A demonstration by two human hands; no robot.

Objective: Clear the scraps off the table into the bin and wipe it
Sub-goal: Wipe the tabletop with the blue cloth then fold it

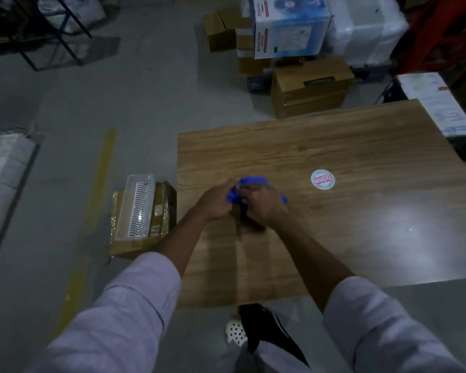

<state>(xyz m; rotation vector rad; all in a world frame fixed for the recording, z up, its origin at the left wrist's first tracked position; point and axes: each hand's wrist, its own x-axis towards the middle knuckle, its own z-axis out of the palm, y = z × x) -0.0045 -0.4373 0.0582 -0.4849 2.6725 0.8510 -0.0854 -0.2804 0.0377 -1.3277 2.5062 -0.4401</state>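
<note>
A bunched blue cloth [252, 182] sits above the left part of the wooden table [361, 219]. My left hand [217, 201] and my right hand [264, 204] both grip it, fingers curled into the fabric, close together. A round white and pink sticker or lid [322, 179] lies flat on the table to the right of my hands. No bin is in view.
A cardboard box with a clear plastic tray [139, 208] on top stands on the floor against the table's left edge. Stacked cartons [310, 84] stand beyond the far edge. A white box [439, 103] sits at the far right corner. A yellow floor line [97, 200] runs left.
</note>
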